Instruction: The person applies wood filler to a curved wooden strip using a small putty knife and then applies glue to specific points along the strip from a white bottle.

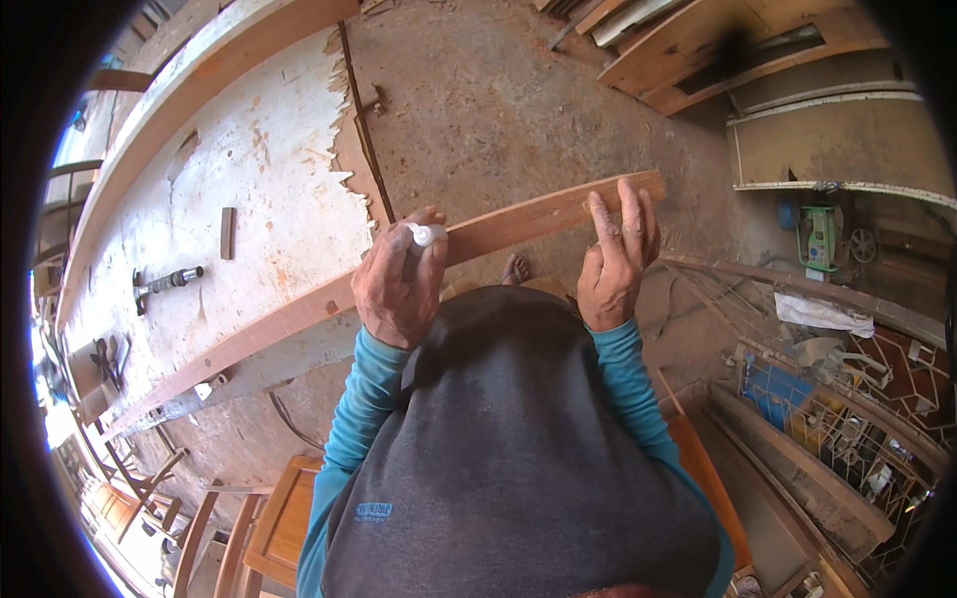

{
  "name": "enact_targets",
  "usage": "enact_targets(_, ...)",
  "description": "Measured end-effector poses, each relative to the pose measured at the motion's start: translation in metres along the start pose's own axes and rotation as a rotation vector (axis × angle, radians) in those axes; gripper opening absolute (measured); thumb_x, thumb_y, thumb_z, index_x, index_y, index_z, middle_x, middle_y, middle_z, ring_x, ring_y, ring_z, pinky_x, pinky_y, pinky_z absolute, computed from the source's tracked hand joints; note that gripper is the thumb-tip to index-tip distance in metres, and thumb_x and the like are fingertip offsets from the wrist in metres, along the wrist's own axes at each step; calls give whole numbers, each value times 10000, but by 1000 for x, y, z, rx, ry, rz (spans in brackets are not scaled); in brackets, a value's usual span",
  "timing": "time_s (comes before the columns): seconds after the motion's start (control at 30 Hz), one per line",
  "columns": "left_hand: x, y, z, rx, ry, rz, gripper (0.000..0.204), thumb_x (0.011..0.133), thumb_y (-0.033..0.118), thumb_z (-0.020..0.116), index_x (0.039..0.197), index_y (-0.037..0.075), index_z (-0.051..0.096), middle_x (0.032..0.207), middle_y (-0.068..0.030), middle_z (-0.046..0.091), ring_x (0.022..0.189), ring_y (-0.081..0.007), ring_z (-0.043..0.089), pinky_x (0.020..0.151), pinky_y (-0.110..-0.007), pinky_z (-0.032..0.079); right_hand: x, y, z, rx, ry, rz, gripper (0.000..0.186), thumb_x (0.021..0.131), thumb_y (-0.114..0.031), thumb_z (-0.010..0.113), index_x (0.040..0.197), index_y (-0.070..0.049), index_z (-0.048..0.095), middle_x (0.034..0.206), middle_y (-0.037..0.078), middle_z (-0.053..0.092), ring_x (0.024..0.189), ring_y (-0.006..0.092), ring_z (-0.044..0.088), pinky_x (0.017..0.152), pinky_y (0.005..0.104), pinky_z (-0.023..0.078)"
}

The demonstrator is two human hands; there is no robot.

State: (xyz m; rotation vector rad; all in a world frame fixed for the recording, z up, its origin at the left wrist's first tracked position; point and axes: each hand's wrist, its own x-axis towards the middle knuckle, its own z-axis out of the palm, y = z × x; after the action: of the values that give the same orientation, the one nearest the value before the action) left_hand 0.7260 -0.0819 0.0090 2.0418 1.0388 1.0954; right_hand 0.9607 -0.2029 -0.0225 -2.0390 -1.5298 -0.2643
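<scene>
A long, narrow wooden plank (518,217) runs slantwise in front of me. Its left part lies along the near edge of a pale, worn workbench (269,159), and its right end sticks out past the bench. Closed around a small white bottle with a white nozzle (427,235), my left hand (397,284) is right at the plank. Most of the bottle is hidden by the fingers. Near the plank's right end, my right hand (616,261) holds the wood, with fingers laid across its face and the thumb at the near side. Pale smudges mark its fingers.
On the bench lie a dark metal tool (169,284) and a short wood strip (227,233). Another long beam (199,90) edges its far side. A green machine (821,239) stands at right, above framed metal grilles (847,439). Wooden chair parts (284,518) stand at lower left.
</scene>
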Motion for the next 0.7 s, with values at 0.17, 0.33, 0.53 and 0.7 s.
enact_targets(0.17, -3, -3, -2, -26, -20, 8, 206, 999, 53, 670, 1173, -56, 683, 1059, -171, 766, 949, -243, 757, 837, -346, 601, -3, -2, 0, 2, 15, 32, 676, 831, 26, 534, 1502, -51, 565, 1613, 148, 459, 1485, 423, 392, 1222, 594, 253)
enact_targets(0.33, -2, -2, -1, -30, -28, 34, 173, 1006, 71, 674, 1133, -47, 684, 1061, -167, 765, 943, -247, 756, 826, -351, 604, -11, -18, 5, -42, 12, 8, 668, 839, 19, 524, 1504, -32, 557, 1609, 151, 461, 1486, 424, 393, 1223, 592, 244)
enact_targets(0.53, -1, -3, -3, -66, -36, 41, 147, 993, 59, 689, 1099, -43, 680, 1063, -171, 764, 943, -266, 762, 821, -359, 609, -5, -17, 7, 12, 22, 65, 639, 860, -4, 504, 1494, -34, 569, 1613, 128, 463, 1498, 419, 381, 1225, 593, 239)
enact_targets(0.7, -3, -4, -1, -62, -21, 33, 156, 977, 42, 704, 1106, -41, 677, 1061, -173, 764, 937, -262, 762, 807, -357, 609, -2, -20, 4, 56, -19, 14, 610, 849, 10, 486, 1438, -50, 631, 1596, 127, 485, 1498, 407, 383, 1238, 578, 237)
